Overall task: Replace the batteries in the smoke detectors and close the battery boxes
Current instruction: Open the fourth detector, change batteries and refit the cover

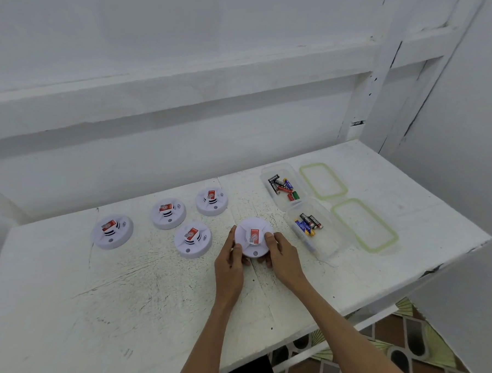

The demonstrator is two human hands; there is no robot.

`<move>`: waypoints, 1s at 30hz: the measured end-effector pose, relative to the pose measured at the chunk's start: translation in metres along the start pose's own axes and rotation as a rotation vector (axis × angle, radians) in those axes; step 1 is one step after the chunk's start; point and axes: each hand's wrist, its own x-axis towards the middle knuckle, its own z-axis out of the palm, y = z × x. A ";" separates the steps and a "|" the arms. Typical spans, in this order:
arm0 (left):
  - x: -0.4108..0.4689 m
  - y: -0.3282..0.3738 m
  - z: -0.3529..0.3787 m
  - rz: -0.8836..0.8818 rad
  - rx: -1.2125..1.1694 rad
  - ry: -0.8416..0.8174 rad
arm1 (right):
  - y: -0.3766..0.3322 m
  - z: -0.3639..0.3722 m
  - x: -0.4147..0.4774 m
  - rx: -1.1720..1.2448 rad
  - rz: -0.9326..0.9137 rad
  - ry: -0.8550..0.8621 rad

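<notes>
White plastic smoke detector (253,236) was held between both hands over the middle of the table (130,292). The left hand (229,264) gripped its left edge and the right hand (282,255) its right edge, thumbs on top. Couldn't tell if it was lifted. Another detector (193,240) lay just left, and a clear tub (328,247) of batteries (309,224) just right.

Four detectors (193,239) left of battery boxes (315,228).
</notes>
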 end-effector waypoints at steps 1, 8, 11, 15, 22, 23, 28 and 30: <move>0.000 0.000 0.000 0.001 0.002 0.001 | -0.001 0.000 0.000 0.000 -0.001 -0.002; 0.000 0.001 -0.001 -0.001 0.003 -0.004 | -0.002 -0.001 -0.002 0.024 -0.005 -0.006; -0.002 0.003 -0.001 0.001 0.000 -0.001 | 0.000 -0.001 -0.001 0.017 -0.012 -0.003; -0.001 0.003 -0.001 0.010 0.008 0.000 | 0.000 -0.001 -0.001 0.018 -0.006 -0.005; 0.000 0.001 -0.001 0.024 0.019 -0.005 | -0.003 -0.003 -0.002 0.031 -0.008 -0.008; 0.000 0.002 -0.001 0.022 0.018 -0.004 | -0.003 -0.003 -0.002 0.030 -0.007 -0.010; 0.000 0.001 -0.001 0.028 0.014 -0.007 | -0.004 -0.003 -0.002 0.033 0.001 -0.013; 0.000 0.001 -0.001 0.027 0.014 -0.005 | -0.004 -0.003 -0.002 0.031 0.004 -0.013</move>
